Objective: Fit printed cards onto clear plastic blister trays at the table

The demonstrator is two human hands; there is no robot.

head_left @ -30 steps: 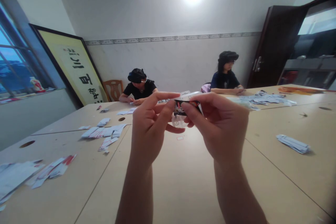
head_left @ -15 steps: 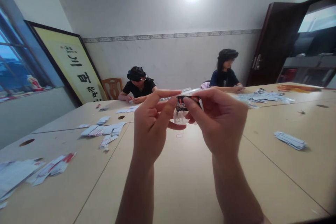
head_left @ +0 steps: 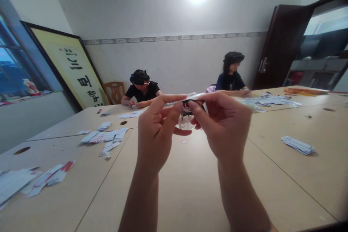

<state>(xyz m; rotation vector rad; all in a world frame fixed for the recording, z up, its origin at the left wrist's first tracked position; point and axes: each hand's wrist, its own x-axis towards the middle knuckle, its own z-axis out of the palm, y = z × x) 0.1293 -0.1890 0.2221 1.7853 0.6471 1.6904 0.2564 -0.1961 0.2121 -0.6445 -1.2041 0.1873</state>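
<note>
1. Left hand (head_left: 154, 125) and right hand (head_left: 228, 121) both pinched dark card (head_left: 186, 111), above surface (head_left: 187, 181).
2. Done, apparently: card lined up with clear plastic (head_left: 186, 123).
3. Left: neither was set down. Couldn't tell if card sat inside plastic.

wrapper (head_left: 185, 124): clear plastic, shiny | printed piece (head_left: 186, 108): looks smooth | surface (head_left: 187, 181): smooth, wood-look, faint sheen | slips (head_left: 104, 136): matt paper | chair (head_left: 115, 92): wood | door handle (head_left: 263, 65): shiny metal

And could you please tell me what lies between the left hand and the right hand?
In the head view, a black printed card and clear plastic lie between the left hand and right hand.
</note>
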